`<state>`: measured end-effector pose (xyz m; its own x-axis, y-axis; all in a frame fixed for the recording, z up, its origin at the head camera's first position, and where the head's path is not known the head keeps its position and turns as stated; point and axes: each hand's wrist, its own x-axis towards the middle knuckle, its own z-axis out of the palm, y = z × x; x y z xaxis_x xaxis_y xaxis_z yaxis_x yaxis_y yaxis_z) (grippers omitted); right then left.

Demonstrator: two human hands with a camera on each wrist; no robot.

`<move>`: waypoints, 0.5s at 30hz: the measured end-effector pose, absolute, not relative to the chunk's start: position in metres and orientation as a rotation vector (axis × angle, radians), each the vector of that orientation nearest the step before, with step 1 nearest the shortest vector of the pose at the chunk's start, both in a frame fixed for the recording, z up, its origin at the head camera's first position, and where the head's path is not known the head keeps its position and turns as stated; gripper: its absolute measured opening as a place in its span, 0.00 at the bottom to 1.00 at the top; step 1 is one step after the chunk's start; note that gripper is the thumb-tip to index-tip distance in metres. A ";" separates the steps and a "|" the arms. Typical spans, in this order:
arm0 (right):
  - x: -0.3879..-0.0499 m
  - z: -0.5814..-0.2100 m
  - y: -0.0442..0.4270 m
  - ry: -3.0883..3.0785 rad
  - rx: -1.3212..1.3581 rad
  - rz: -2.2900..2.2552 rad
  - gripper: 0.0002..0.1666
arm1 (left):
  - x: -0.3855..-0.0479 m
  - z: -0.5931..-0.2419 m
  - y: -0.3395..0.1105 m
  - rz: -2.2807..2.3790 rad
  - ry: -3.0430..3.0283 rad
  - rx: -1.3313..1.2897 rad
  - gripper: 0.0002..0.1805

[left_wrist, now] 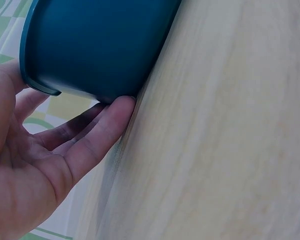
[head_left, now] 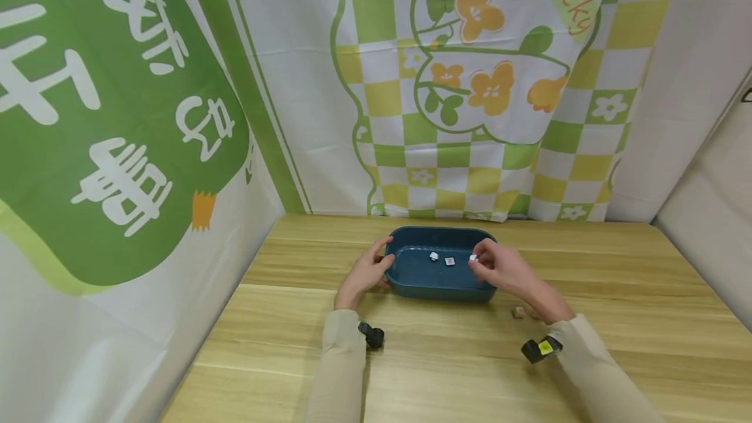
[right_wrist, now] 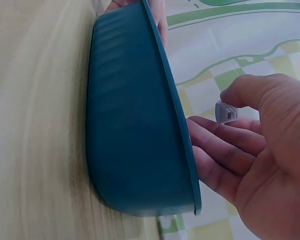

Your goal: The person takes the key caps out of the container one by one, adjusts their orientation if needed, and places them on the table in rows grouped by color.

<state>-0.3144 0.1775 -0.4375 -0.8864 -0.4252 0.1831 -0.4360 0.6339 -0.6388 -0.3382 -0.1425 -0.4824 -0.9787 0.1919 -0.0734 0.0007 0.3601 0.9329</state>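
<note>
- Left hand [head_left: 365, 271] has the left end of the blue bin [head_left: 440, 294]: thumb at the rim, fingers curved along the outside, one fingertip down by the base in the left wrist view.
- Right hand [head_left: 508, 269] is up at the bin's right end, thumb and fingers pinched pretty narrow on a little white piece [head_left: 473, 258]. The right wrist view shows a kinda hollow side on it.
- Two more small ones are sitting in the bin near the middle: a left piece [head_left: 433, 256] and a middle piece [head_left: 450, 261], close but not touching. The middle one has a reddish mark, too small to read.
- There's also a pale piece [head_left: 518, 313] on the table [head_left: 446, 364], near the right wrist, outside the bin.
- Bin's sitting flat toward the back of the wood-look table.
- Behind it hangs a checkered cloth [head_left: 487, 168] with orange flowers and "Lucky" on it.
- Black camera on each wrist, pale sleeves on both arms.
</note>
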 end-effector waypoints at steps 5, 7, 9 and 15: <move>-0.306 -0.437 0.185 -2.802 0.737 1.100 0.09 | -0.338 -0.482 -0.142 1.676 2.447 0.185 0.27; -0.304 -0.435 0.187 -2.791 0.729 1.102 0.08 | -0.338 -0.482 -0.143 1.678 2.443 0.178 0.27; -0.301 -0.433 0.188 -2.772 0.727 1.111 0.08 | -0.338 -0.482 -0.143 1.683 2.440 0.177 0.27; -0.293 -0.430 0.197 -2.724 0.738 1.126 0.08 | -0.337 -0.481 -0.143 1.686 2.435 0.180 0.27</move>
